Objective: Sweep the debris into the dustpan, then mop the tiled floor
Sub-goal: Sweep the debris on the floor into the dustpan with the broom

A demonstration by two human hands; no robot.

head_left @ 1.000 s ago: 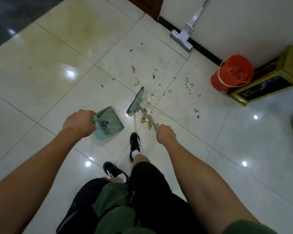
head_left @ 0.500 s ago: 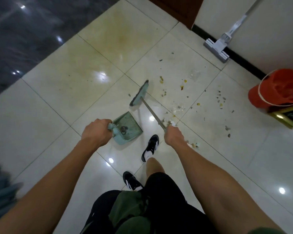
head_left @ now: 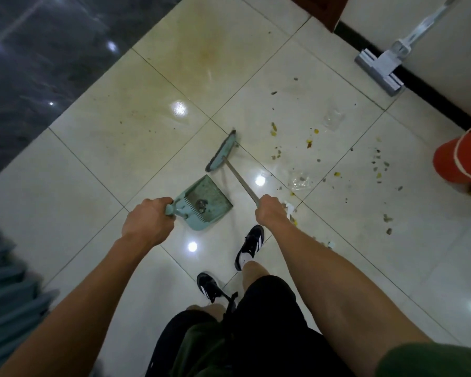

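Head cam, the only view here: the sweeping part isn't close to done. The broom (head_left: 221, 153) head sits on the tile just past the open mouth of the dustpan (head_left: 201, 202), while most of the debris (head_left: 299, 159) lies scattered off to the right, well apart from the pan, with a few bits near the right foot.

To do this step well, I'd say reach the broom out beyond the scraps, then pull short, low strokes toward the pan lip, and keep that lip pressed flat on the tile so crumbs don't slip under. There's a clear plastic scrap (head_left: 333, 118) that will probably skitter, so go slow on it.

Grips: left hand (head_left: 147, 223) is clenched around the dustpan handle. Right hand (head_left: 271, 212) is wrapped tight around the broom's thin metal shaft.

The mop (head_left: 381, 68) leans against the wall, untouched, next to a red bucket (head_left: 457, 159).
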